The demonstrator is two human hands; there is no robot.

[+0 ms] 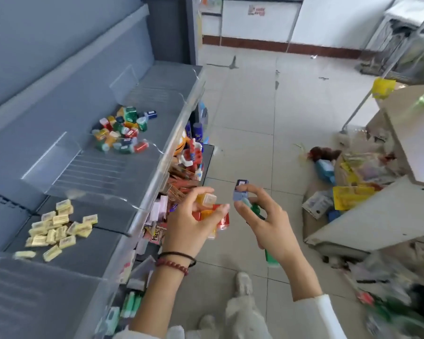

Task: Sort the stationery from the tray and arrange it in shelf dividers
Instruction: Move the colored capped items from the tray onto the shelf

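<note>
Before shelf point(132, 172) edge: left hand point(194, 223) curls round red and orange boxes point(213, 211), likely batching like items. Right hand point(262, 216) pinches blue box point(241, 193), label up, probably for checking. Tray point(208, 157) beneath shelf: mixed stock. Near compartment: yellow erasers point(56, 226); farther compartment, past divider point(52, 165): coloured boxes point(123, 130). Labels too blurred to read.

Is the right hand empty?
No, the right hand pinches a small blue box and also holds a green item.
</note>
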